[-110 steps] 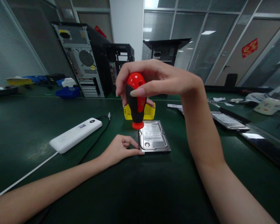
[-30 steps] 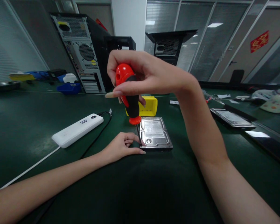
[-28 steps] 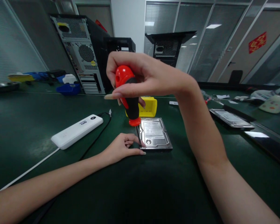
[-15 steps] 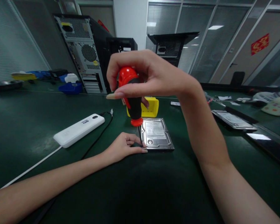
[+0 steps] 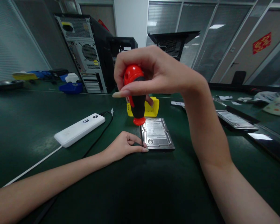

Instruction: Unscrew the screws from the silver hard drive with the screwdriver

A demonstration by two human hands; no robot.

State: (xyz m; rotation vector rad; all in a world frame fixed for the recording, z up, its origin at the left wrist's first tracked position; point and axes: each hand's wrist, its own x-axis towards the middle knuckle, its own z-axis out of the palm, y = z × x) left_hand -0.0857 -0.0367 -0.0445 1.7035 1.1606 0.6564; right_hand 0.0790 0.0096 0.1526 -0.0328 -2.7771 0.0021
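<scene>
**Screwdriver upright at the near-left corner of a hard drive**

A dark green mat-covered bench (image 5: pixel 25 124) fills the lower view, in an office walled with glass partitions and closed blinds. At about 11 o'clock from the work stand a beige-backed computer tower (image 5: pixel 84 53) and an open black case (image 5: pixel 121 46); a black monitor-like unit (image 5: pixel 175 40) sits at 12 o'clock. A red paper ornament (image 5: pixel 261 43) hangs on the glass at 2 o'clock. A small yellow plastic bin (image 5: pixel 151 109) stands just behind the silver rectangular hard drive (image 5: pixel 156 136), which lies flat near the middle of the bench. At 9 o'clock from the drive rests a white oblong power bank (image 5: pixel 80 129) with a black cable (image 5: pixel 100 130) running off it. A second flat drive (image 5: pixel 236 119) lies well apart at 3 o'clock, and blue plastic trays (image 5: pixel 71 87) sit far off at 10 o'clock.

The right hand (image 5: pixel 158 73) is curled tight around the red-and-black stubby-handled screwdriver (image 5: pixel 136 93), thumb and fingers wrapping the handle from above. The tool stands nearly upright, its thin dark shaft dropping to the near-left corner of the drive.

The left hand (image 5: pixel 124 146) lies low on the bench at 9 o'clock of that corner, fingers loosely bent. Its thumb and forefinger tips close in on the foot of the shaft, touching the drive's edge; whether they pinch the shaft itself I cannot tell.
</scene>
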